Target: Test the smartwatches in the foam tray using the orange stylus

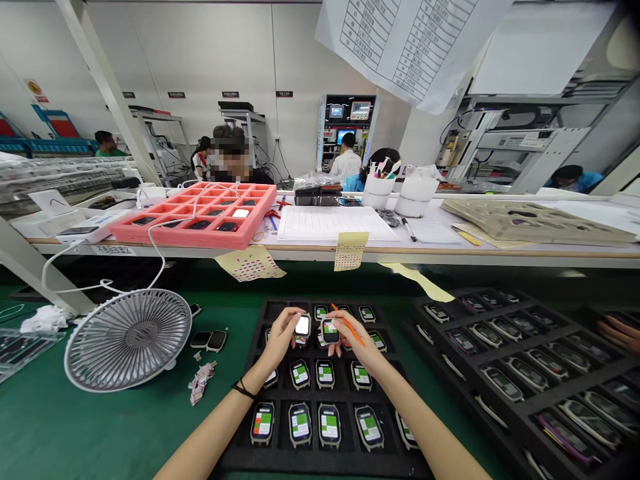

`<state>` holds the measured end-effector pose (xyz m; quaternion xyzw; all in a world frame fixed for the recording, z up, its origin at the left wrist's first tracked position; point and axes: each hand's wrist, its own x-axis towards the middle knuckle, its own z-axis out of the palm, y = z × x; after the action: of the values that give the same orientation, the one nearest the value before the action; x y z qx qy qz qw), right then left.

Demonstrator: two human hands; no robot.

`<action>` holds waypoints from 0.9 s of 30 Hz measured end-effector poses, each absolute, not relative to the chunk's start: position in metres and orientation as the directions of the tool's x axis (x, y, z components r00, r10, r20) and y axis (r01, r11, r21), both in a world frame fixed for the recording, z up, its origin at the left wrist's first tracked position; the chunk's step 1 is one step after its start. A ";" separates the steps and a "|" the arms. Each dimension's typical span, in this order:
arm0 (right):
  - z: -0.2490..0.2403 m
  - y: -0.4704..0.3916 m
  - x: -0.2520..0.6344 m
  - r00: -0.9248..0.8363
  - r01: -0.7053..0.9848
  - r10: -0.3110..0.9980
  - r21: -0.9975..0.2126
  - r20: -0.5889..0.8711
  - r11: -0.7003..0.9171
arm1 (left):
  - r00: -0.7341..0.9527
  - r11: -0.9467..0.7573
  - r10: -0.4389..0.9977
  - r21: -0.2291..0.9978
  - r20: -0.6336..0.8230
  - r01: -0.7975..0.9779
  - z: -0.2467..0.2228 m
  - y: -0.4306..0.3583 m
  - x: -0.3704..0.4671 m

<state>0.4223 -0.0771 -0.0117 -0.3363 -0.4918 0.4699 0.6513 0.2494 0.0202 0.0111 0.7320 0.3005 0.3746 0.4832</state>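
Observation:
My left hand point(281, 337) is closed on a strapless smartwatch point(302, 325) with a bright white screen. Beside it, my right hand point(354, 338) grips a second smartwatch point(330, 331), whose screen shows green and white blocks. A thin orange stick point(349, 325), perhaps a pen, also lies in the right hand's fingers. Both hands are above a black foam tray point(313, 461), close together over its upper rows. In the tray's compartments sit several watches, most with green and white screens; one watch point(263, 423) at the lower left also shows a red block. The hands partly cover some upper-row watches.
To the right, stacked black trays point(450, 393) hold more watches, near another person's hand point(620, 333). A grey fan point(129, 340) stands at left, beside two loose watches point(209, 340) and paper scraps point(203, 382). Overhead, a shelf point(310, 255) carries a pink foam tray point(245, 235).

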 end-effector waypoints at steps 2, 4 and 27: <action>-0.012 -0.077 0.422 0.075 -0.274 0.943 -0.902 0.325 0.333 | 0.553 -0.353 0.793 0.933 0.255 0.077 0.011 0.020 0.249; -0.013 -0.077 0.422 0.074 -0.283 0.944 -0.901 0.322 0.329 | 0.569 -0.352 0.781 0.934 0.257 0.061 0.010 0.019 0.250; -0.009 -0.078 0.423 0.165 -0.215 0.953 -0.933 0.255 0.287 | 0.559 -0.384 0.782 0.919 0.276 0.084 0.009 0.021 0.251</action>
<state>0.4232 -0.0779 -0.0092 -0.3954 -0.4663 0.4473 0.6528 0.2508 0.0206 0.0094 0.7456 0.2905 0.3692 0.4728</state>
